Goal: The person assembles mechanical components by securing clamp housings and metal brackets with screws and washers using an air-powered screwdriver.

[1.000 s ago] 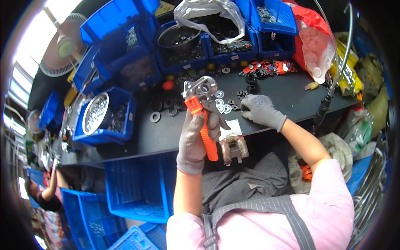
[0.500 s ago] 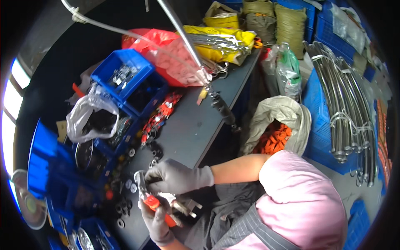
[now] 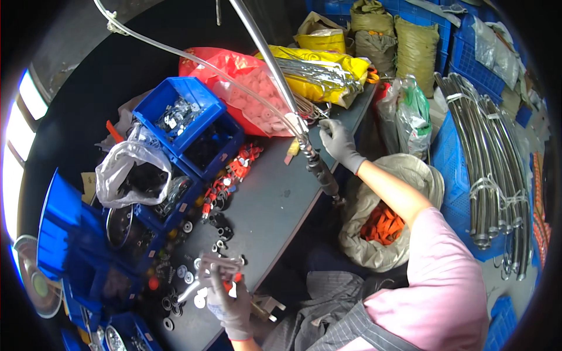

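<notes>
While my left hand (image 3: 231, 304) grips a metal clamp part (image 3: 219, 270) with an orange handle, my right hand (image 3: 338, 142) reaches to the hanging pneumatic tool (image 3: 319, 169).

I see the clamp part held just above the near edge of the dark grey workbench (image 3: 281, 199), fingers clenched around it; the right hand's fingers curl loosely by the tool's hose end, and I cannot tell whether they grasp it. The bench carries blue bins (image 3: 181, 117) of hardware, scattered washers (image 3: 181, 275), and a red bag (image 3: 246, 88) of pink pieces. Beside the bench sit a sack of orange handles (image 3: 383, 222), yellow sacks (image 3: 328, 58) and bent steel tubes (image 3: 486, 175).
</notes>
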Demonstrator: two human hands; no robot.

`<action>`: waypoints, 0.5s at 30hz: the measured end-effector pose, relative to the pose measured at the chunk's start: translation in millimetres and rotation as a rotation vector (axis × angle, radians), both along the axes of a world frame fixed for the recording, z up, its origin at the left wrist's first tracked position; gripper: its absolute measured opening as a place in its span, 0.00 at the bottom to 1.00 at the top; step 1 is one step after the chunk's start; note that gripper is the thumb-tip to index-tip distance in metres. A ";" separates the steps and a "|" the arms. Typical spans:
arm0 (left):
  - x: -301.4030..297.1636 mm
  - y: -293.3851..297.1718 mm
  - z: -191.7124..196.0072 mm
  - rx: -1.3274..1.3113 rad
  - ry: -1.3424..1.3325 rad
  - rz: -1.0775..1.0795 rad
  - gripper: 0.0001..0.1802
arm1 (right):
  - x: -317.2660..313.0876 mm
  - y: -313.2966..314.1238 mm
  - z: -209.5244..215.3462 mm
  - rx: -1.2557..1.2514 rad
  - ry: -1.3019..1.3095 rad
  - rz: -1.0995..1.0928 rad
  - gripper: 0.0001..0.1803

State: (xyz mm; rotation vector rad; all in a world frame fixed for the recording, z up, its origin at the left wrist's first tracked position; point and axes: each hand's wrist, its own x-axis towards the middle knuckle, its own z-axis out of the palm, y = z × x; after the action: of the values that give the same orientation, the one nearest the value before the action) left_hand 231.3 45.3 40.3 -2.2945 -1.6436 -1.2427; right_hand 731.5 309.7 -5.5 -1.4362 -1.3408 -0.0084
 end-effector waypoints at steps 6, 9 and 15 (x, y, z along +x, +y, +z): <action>2.2 -2.8 -0.6 -0.132 0.209 0.029 0.49 | 4.5 94.3 9.4 -0.294 -0.250 -0.186 0.23; -0.7 -5.7 3.0 -0.196 0.249 0.043 0.48 | -12.2 125.1 15.5 -0.385 -0.368 -0.190 0.20; -0.1 -2.4 -7.2 -0.230 0.107 -0.100 0.49 | 133.1 73.4 49.4 -0.368 0.605 0.306 0.20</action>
State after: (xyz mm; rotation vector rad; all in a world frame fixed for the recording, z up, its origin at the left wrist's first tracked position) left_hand 231.2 43.0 33.1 -2.5551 -1.7359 -0.9715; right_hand 864.6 383.1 43.9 -1.3577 -1.0633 0.8463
